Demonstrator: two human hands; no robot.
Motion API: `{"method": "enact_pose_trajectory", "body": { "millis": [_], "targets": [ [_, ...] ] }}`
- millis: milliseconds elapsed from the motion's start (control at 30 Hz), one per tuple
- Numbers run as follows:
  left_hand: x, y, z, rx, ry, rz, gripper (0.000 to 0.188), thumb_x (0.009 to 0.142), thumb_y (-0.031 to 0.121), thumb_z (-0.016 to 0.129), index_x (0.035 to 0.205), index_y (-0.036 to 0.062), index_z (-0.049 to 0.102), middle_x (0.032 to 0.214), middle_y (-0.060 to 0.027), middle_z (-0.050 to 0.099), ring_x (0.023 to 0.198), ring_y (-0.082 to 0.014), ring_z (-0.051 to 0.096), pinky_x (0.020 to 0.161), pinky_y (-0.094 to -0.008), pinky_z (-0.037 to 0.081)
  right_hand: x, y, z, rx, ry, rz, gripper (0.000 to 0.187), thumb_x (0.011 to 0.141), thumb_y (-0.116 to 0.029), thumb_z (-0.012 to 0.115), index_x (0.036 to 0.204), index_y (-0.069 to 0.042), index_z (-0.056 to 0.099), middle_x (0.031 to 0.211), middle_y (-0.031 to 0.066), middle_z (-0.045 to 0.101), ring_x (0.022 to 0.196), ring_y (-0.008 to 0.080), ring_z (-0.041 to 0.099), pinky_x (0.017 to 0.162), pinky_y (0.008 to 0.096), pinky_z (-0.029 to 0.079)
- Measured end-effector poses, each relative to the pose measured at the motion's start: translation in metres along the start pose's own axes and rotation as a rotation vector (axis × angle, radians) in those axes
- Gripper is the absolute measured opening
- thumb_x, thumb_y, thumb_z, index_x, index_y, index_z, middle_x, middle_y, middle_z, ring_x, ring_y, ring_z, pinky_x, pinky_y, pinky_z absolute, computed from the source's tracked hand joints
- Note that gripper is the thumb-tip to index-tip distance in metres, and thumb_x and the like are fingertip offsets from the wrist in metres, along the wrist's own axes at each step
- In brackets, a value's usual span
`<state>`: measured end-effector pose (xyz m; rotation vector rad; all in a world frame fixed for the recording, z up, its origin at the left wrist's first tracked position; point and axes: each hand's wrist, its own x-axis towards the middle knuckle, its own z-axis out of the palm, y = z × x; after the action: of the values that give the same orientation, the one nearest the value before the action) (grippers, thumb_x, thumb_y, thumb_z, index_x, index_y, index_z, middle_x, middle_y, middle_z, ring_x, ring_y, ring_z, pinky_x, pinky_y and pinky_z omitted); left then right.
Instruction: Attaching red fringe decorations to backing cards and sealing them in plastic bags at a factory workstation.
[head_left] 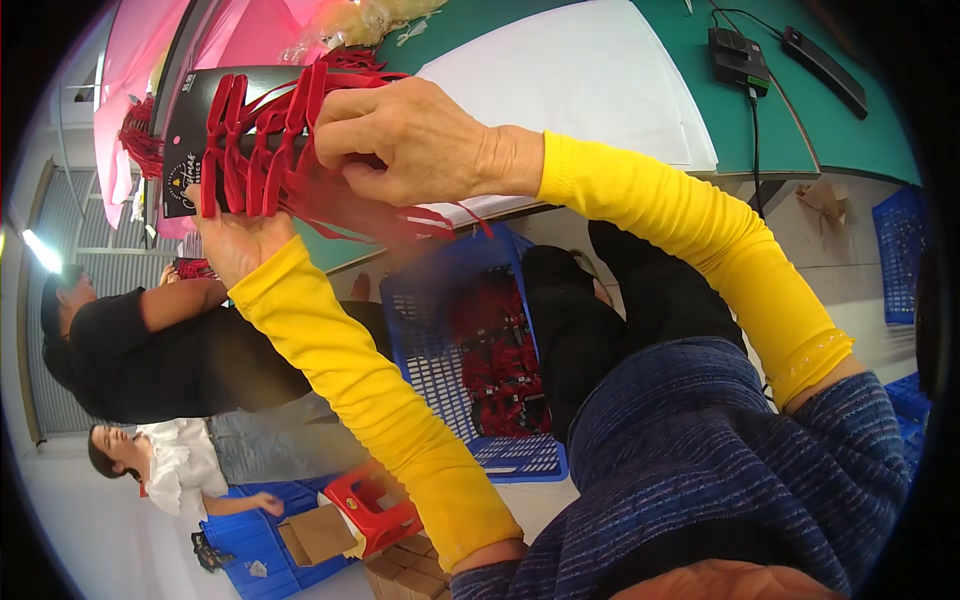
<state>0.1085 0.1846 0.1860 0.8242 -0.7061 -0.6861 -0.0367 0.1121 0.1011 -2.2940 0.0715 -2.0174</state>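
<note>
L hand grasped the black card w/ red ribbons from below, prob. to keep it steady, near the desk's front edge; R hand curled over ribbons, but whether pinching, I couldn't tell.

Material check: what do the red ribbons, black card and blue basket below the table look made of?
Red ribbons: fabric, perhaps velvet, from their loosely hanging ends and soft look.
Black card: probably smooth paperboard, flat with pale printing.
Blue basket: likely molded plastic, from its regular lattice openings.
</note>
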Motion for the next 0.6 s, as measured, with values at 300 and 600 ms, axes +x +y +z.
{"method": "enact_pose_trajectory", "body": {
  "millis": [300,600],
  "targets": [
    [0.011,0.007,-0.007,0.018,-0.058,0.063,0.038,0.091,0.031,0.048,0.116,0.0019,0.052,0.119,-0.0158,0.056,0.109,-0.0323,0.053,0.095,-0.0504,0.041,0.002,-0.002,0.013,-0.109,0.089,-0.127,0.016,0.066,-0.009,0.061,0.08,-0.015,0.057,0.079,-0.001,0.055,0.067,0.0176,0.058,0.054,0.0309,0.047],
    [0.0,0.013,0.012,-0.02,-0.006,-0.019,0.036,0.093,0.031,0.047,0.115,0.0031,0.053,0.116,-0.0146,0.058,0.107,-0.0326,0.054,0.096,-0.0505,0.04,0.001,-0.007,0.009,-0.059,0.181,-0.001,0.019,0.071,-0.008,0.064,0.088,-0.014,0.061,0.076,0.0009,0.054,0.063,0.0186,0.058,0.058,0.0291,0.048]
  ]
}}
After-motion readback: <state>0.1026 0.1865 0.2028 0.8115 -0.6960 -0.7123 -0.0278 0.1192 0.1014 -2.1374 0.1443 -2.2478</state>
